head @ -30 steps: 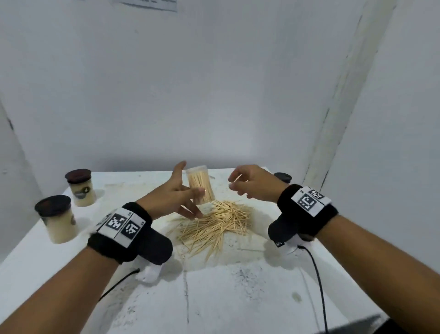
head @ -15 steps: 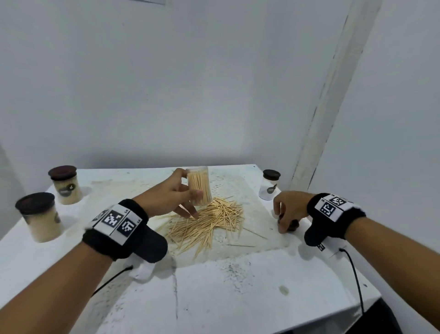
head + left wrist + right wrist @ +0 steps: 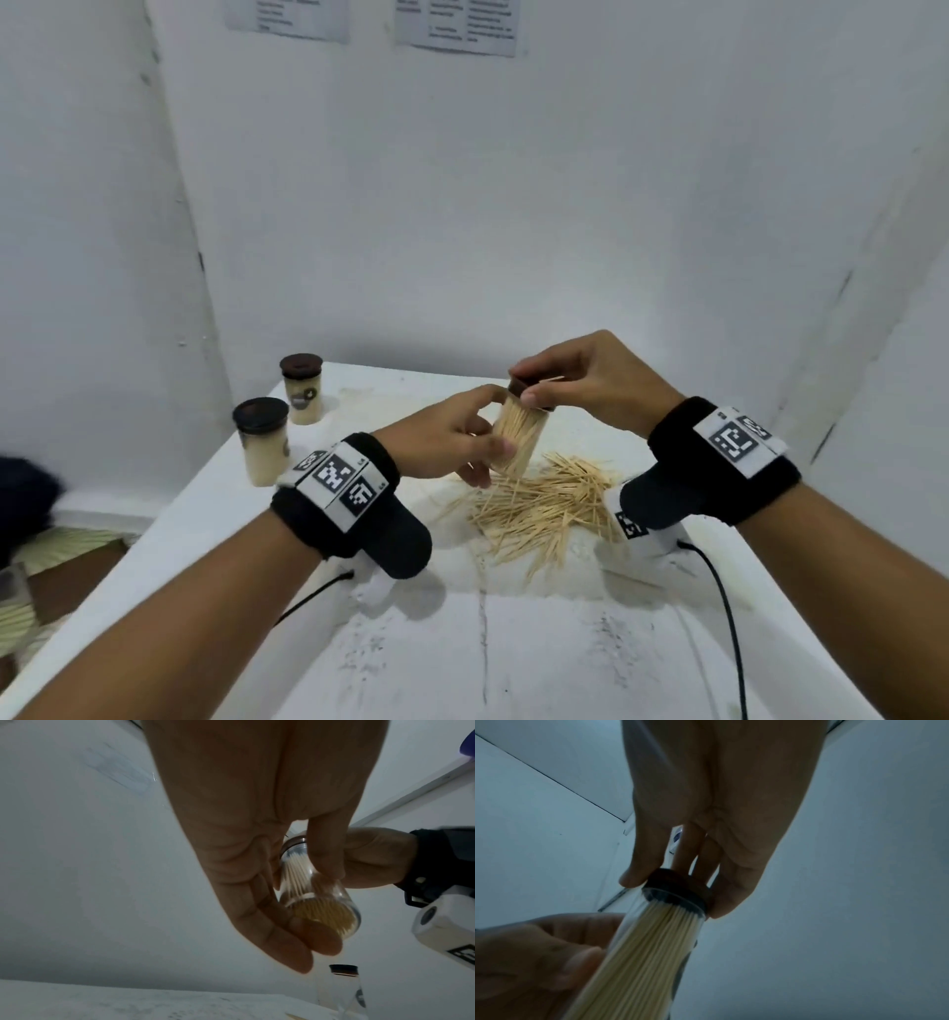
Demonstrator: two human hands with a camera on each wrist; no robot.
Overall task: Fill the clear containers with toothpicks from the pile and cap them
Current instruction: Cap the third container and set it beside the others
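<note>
two hands meet over the worktop (image 3: 513, 642) as i see it from the head view. my left hand (image 3: 441, 442) grips the lower body of the clear container (image 3: 518, 437), which is packed with toothpicks and tilted, its top leaning toward the right. my right hand (image 3: 590, 385) pinches the dark cap (image 3: 526, 393) on the container's mouth, thumb on one side and fingers on the other. i cannot tell whether the cap is fully seated: in the right wrist view the cap (image 3: 677, 890) sits at the rim, but fingers hide its far edge. the container is held in the air above the loose pile of toothpicks (image 3: 544, 503). two capped, filled containers (image 3: 262, 442) stand at the far left of the worktop. another capped container (image 3: 344, 990) shows in the left wrist view, cut off at the bottom edge.
</note>
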